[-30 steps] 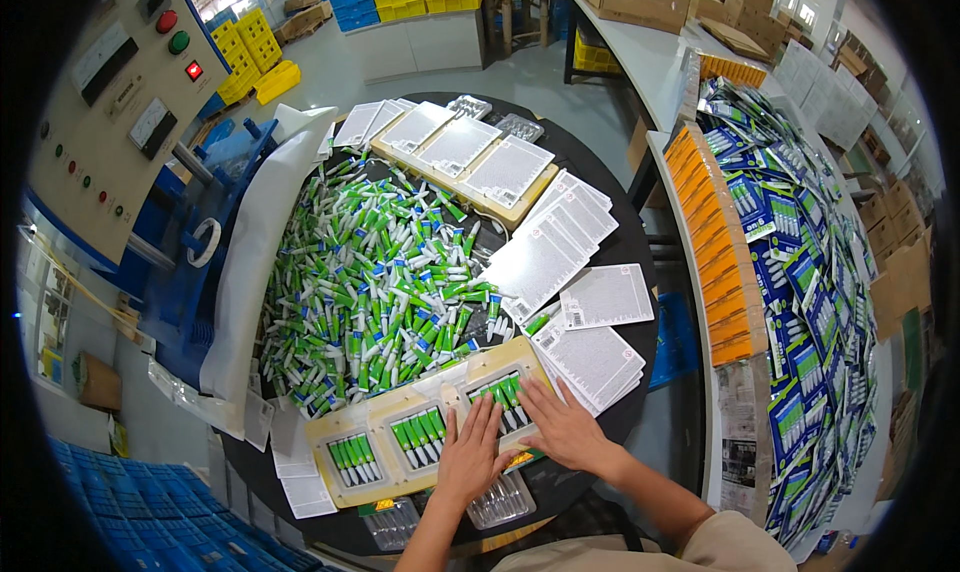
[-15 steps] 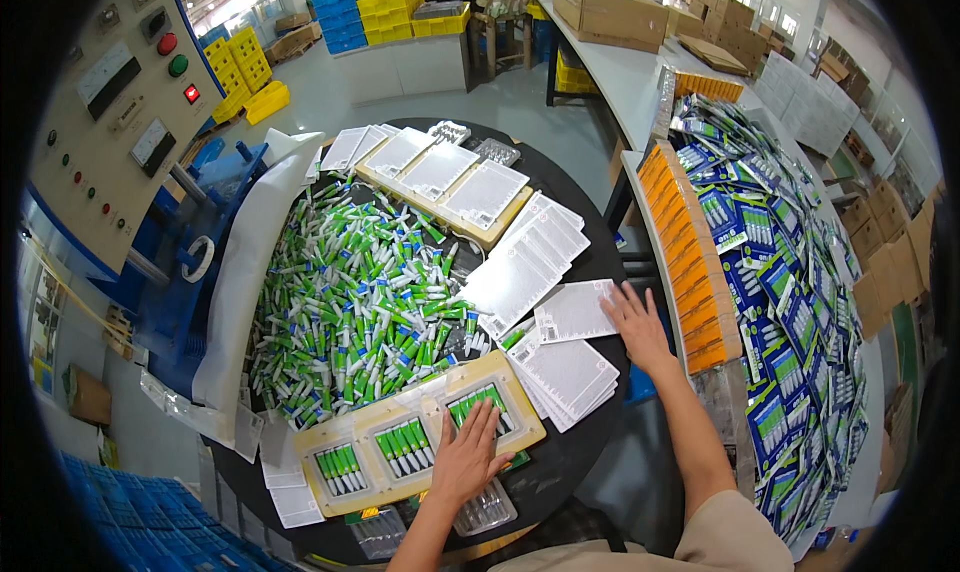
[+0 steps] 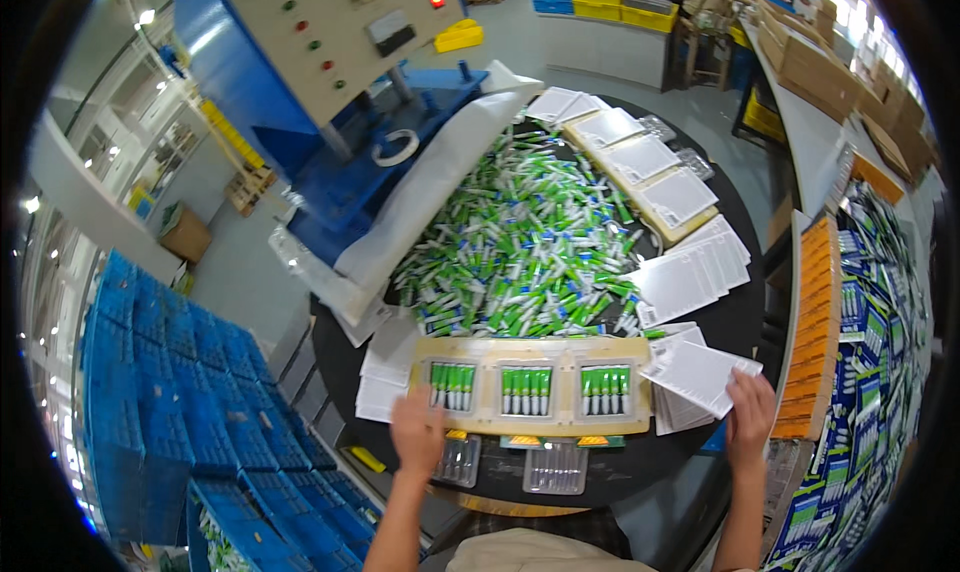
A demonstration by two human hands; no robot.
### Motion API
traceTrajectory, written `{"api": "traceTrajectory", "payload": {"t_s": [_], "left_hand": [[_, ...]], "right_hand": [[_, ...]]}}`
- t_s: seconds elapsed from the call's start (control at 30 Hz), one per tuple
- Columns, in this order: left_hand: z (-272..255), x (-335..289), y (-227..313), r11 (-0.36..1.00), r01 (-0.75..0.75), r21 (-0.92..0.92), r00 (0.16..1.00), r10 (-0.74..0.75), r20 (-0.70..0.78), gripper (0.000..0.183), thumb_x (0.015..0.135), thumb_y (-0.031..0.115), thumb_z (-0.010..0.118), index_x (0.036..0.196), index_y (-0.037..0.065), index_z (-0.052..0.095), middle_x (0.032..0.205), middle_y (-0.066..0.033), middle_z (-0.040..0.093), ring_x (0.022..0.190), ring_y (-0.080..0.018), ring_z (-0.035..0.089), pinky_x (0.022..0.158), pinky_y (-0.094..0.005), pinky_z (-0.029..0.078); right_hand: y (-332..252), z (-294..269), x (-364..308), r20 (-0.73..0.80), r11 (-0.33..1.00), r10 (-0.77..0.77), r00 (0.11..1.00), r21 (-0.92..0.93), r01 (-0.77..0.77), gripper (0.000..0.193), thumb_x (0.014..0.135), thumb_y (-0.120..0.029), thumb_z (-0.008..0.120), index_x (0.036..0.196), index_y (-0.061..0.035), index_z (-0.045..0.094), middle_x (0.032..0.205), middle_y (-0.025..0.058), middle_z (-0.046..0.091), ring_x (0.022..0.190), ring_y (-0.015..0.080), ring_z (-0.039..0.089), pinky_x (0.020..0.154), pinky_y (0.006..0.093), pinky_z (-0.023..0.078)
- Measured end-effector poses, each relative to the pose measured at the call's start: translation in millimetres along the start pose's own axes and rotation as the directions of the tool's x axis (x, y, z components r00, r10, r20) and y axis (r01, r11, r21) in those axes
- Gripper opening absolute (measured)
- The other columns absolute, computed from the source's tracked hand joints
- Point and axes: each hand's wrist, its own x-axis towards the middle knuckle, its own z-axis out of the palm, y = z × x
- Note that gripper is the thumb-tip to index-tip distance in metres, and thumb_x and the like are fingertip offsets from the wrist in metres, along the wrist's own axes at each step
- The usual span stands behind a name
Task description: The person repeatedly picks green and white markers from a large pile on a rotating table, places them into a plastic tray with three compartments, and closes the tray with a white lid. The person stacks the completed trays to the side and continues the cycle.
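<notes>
A cream-yellow tray (image 3: 478, 412) lies on the near side of the round black table. Its three clear blister pockets hold rows of small green-and-white tubes (image 3: 525, 390). My left hand (image 3: 417, 437), smeared by motion, is at the tray's left end, close to a stack of white cards (image 3: 385, 372). My right hand (image 3: 750, 417) pinches the corner of a white card (image 3: 703, 376), tilted above more cards (image 3: 678, 412) right of the tray. A big heap of loose tubes (image 3: 530, 242) covers the table beyond the tray.
Another tray with white cards (image 3: 640, 162) lies at the far right of the table, beside fanned cards (image 3: 695, 272). A blue press machine (image 3: 370, 162) stands at the left. Blue crates (image 3: 170, 372) rise at near left. Packaged tubes (image 3: 860, 392) fill a bin at right.
The view has swung left. My left hand has moved from the tray's right pocket to its left end. My right hand, earlier resting on a card, now holds one lifted by its corner.
</notes>
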Motion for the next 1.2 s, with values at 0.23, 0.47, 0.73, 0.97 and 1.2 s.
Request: {"api": "traceTrajectory", "payload": {"t_s": [0.23,0.47,0.73,0.97,1.2], "left_hand": [[-42.9,29.7,-128.8,0.964,-0.06,0.26,0.909,-0.055,0.412,0.08,0.089,0.031,0.073,0.155,0.005,0.036,0.164,-0.0163,0.031,0.153,-0.0342,0.028,0.121,-0.0598,0.022],[-25.1,73.8,-172.0,0.961,-0.202,0.188,0.852,0.078,0.518,0.081,0.083,0.04,0.077,0.149,0.007,0.044,0.152,-0.0143,0.045,0.138,-0.0309,0.046,0.114,-0.0539,0.033],[1.5,92.7,-202.1,0.667,-0.655,0.355,0.692,0.34,0.637,0.046,0.094,0.031,0.064,0.127,-0.001,0.06,0.13,-0.0177,0.059,0.122,-0.0305,0.057,0.107,-0.0459,0.041],[7.0,96.6,-196.0,0.823,-0.545,0.159,0.795,0.448,0.409,0.051,0.093,0.032,0.064,0.13,-0.003,0.058,0.134,-0.0231,0.058,0.129,-0.037,0.053,0.113,-0.0457,0.04],[-8.1,105.9,-157.4,0.8,-0.492,0.342,0.847,0.349,0.401,0.047,0.09,0.013,0.056,0.131,-0.011,0.054,0.132,-0.0276,0.061,0.122,-0.0405,0.06,0.111,-0.0464,0.044]], "right_hand": [[-167.2,42.6,16.2,0.037,1.0,0.004,0.999,0.029,-0.005,0.034,0.079,-0.008,0.071,0.113,-0.0049,0.073,0.113,0.0045,0.074,0.081,0.017,0.061,0.083,0.0373,0.04],[-249.1,96.5,4.3,0.191,0.945,-0.225,0.955,0.282,0.167,0.03,0.088,-0.012,0.061,0.115,-0.002,0.07,0.116,0.0126,0.07,0.116,0.0276,0.066,0.102,0.0482,0.05],[-274.9,85.6,14.2,0.127,0.98,-0.133,0.983,0.165,0.111,0.036,0.086,-0.011,0.06,0.119,-0.0009,0.07,0.12,0.0134,0.072,0.109,0.0276,0.07,0.091,0.0365,0.056],[-277.6,112.2,13.6,0.3,0.989,-0.144,0.943,0.083,0.124,0.038,0.084,-0.012,0.062,0.118,0.002,0.07,0.125,0.0154,0.069,0.113,0.029,0.066,0.095,0.0384,0.054],[-261.7,131.2,16.6,0.397,0.977,-0.192,0.898,0.159,0.139,0.042,0.085,-0.016,0.062,0.123,0.0014,0.066,0.133,0.0144,0.064,0.116,0.0278,0.062,0.094,0.0395,0.05]]}}
